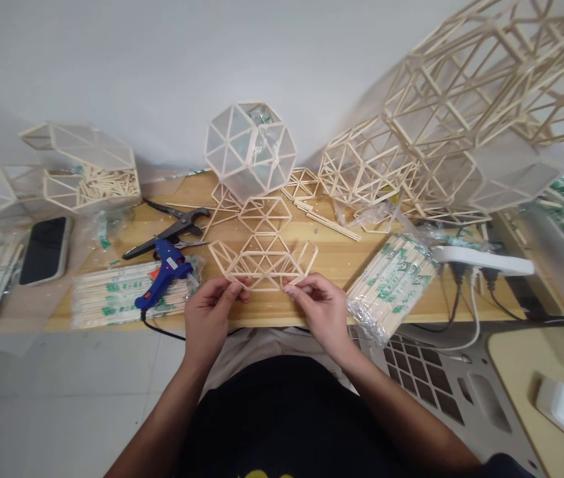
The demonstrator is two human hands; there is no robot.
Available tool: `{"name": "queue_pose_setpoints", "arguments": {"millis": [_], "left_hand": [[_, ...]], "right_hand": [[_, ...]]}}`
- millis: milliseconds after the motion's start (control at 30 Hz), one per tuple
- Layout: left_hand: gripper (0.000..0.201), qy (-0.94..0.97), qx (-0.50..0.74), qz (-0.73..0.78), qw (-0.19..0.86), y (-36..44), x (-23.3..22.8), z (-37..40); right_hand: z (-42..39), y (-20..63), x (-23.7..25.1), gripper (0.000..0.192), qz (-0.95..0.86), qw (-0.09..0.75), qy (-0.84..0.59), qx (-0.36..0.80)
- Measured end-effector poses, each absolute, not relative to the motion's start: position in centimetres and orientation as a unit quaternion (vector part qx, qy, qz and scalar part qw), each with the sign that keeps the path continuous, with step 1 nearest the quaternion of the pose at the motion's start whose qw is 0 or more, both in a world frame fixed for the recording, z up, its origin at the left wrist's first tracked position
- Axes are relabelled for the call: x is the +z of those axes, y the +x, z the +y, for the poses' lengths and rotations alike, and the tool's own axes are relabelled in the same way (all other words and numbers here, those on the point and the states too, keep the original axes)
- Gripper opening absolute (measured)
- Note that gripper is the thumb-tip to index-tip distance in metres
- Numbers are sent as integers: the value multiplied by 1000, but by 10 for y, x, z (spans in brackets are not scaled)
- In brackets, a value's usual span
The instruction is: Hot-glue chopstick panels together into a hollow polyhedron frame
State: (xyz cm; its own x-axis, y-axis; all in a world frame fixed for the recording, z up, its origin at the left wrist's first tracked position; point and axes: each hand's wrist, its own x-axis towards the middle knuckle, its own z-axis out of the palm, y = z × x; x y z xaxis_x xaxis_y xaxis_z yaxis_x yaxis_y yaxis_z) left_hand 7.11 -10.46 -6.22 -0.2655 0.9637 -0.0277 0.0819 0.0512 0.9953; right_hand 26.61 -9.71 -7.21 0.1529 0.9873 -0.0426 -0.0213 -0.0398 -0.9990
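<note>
Both hands hold a flat stick lattice at the near edge of the wooden surface.

Head view: the left hand (210,312) has its fingers (234,287) pinched on the lower left corner of the stick lattice (263,262), and the right hand (322,309) has its fingers (295,289) clamped on the lower right part of the same bottom edge. The lattice lies flat on the surface (331,255), reaching away from the fingertips toward the far edge. A blue glue gun (163,272) rests on a pack of sticks (112,295) left of the left hand, black pliers (169,229) behind it. Another stick bundle (391,282) lies just right of the right hand. A faceted stick ball (250,149) stands at the far edge.
</note>
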Motion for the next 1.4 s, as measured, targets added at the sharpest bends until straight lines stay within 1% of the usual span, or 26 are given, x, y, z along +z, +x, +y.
{"name": "queue_pose_setpoints", "arguments": {"millis": [400, 600, 833, 933, 1033, 1233, 1400], "left_hand": [[17, 446, 542, 572, 425, 70, -70, -104], [16, 455, 536, 577, 415, 68, -70, -105], [16, 461, 535, 580, 405, 69, -68, -103], [18, 463, 535, 581, 401, 70, -67, -102], [18, 463, 538, 582, 397, 70, -64, -100], [16, 461, 548, 581, 387, 72, -50, -94], [17, 437, 576, 567, 394, 76, -42, -87]], "right_hand": [[-95, 269, -79, 13, -502, 548, -508, 436], [-95, 268, -81, 11, -516, 558, -497, 420], [-95, 267, -82, 10, -509, 555, -499, 430], [-94, 268, -81, 12, -498, 552, -503, 440], [-91, 268, -76, 18, -484, 551, -504, 457], [-83, 267, -58, 26, -465, 555, -495, 480], [-78, 265, -43, 31, -424, 568, -462, 533]]}}
